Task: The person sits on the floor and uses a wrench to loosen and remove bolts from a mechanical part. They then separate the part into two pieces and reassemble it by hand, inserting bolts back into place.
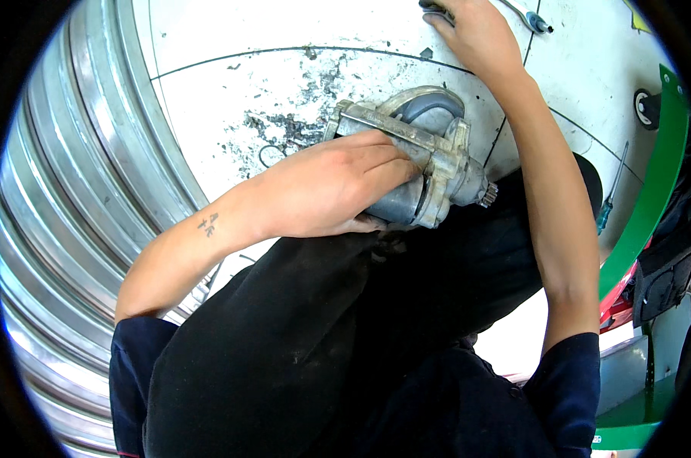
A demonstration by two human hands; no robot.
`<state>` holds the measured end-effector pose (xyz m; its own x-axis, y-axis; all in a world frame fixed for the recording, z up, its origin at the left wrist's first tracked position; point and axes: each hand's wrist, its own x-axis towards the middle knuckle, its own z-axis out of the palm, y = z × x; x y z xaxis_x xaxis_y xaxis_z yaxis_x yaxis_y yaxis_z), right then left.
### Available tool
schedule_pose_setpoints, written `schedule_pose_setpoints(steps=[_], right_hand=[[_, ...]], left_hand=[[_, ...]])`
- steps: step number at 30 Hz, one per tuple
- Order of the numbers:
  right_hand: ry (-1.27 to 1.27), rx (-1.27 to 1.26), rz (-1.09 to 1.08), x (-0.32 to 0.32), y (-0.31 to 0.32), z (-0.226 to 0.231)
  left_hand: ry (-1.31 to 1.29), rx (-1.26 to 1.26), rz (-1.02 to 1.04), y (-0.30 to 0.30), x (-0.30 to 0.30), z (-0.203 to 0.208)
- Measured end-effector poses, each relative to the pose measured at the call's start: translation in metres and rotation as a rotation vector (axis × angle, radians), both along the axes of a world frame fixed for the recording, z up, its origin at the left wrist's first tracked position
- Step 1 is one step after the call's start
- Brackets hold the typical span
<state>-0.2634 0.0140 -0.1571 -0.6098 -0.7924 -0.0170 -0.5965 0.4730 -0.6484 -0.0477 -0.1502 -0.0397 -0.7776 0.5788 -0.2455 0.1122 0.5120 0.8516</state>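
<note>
A grey metal starter motor (454, 162) with a small toothed pinion lies across my black-trousered knees, pinion end to the right. My left hand (345, 179) is wrapped around its body, with the thumb side partly hidden below. Out at the top edge, my right hand (461, 24) has its fingers closed around a small dark piece (435, 11). The frame's edge cuts that piece off, so its kind does not show. Just right of that hand, a ratchet wrench (530, 18) rests on the floor.
White floor tiles (208, 30) carry black grease stains and crumbs. A thin dark ring (271, 156) lies left of the motor. Ribbed metal shutter slats (93, 153) stand at left. At right are a screwdriver (607, 210), a caster wheel (645, 109) and a curved green metal edge (655, 183).
</note>
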Motion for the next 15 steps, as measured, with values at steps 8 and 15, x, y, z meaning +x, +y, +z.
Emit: schedule_pose_setpoints(steps=[8, 15], right_hand=[[-0.040, 0.139, -0.046, -0.002, 0.024, 0.002], [0.242, 0.106, -0.343, -0.045, 0.066, 0.053]], left_hand=[[0.166, 0.026, -0.082, 0.006, -0.007, -0.009], [0.024, -0.063, -0.130, -0.001, -0.016, -0.019]])
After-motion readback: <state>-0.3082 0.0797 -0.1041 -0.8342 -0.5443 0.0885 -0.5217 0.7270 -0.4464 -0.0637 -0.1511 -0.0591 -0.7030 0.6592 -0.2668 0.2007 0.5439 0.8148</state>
